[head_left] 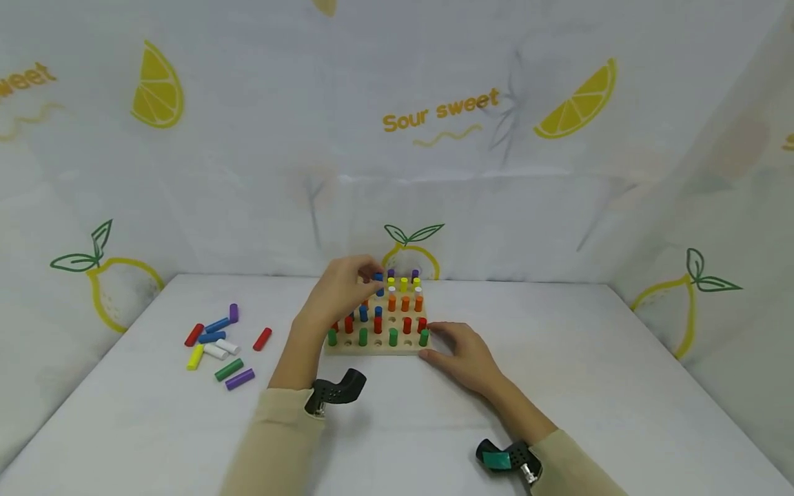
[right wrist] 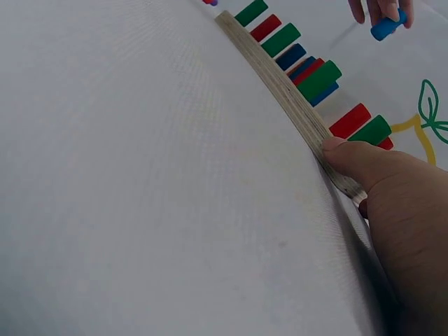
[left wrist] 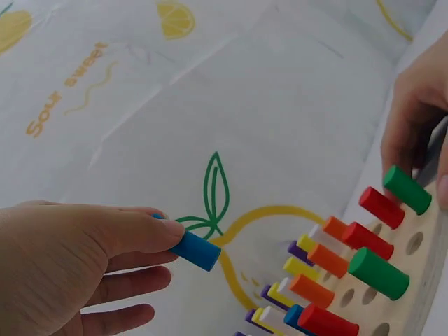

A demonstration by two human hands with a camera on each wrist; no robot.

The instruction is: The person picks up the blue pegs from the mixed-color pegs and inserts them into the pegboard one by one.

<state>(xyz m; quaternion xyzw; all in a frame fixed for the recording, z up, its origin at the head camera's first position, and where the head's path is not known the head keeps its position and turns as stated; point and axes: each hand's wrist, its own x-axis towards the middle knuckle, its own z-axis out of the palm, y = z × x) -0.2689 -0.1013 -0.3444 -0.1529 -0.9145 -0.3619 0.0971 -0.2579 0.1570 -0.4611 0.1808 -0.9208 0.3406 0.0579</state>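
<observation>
Between thumb and fingertips, my left hand (head_left: 340, 293) pinches a blue peg (left wrist: 198, 250), held in the air above the wooden pegboard (head_left: 372, 350). The board carries rows of coloured pegs: green (left wrist: 379, 273) in front, then red (left wrist: 327, 322), blue, orange (left wrist: 312, 290), white, yellow and purple towards the back. Some holes in it show bare. At the board's front right corner, my right hand (head_left: 464, 358) grips the edge, its thumb (right wrist: 343, 150) on the front side. The left hand and forearm hide part of the board's left side in the head view.
Loose pegs lie scattered on the white table (head_left: 155, 427) left of the board, among them a green peg (head_left: 229, 370), a purple peg (head_left: 240, 379), a yellow peg (head_left: 195, 357) and a red peg (head_left: 262, 339). A lemon-printed curtain (head_left: 260, 172) rises behind the table.
</observation>
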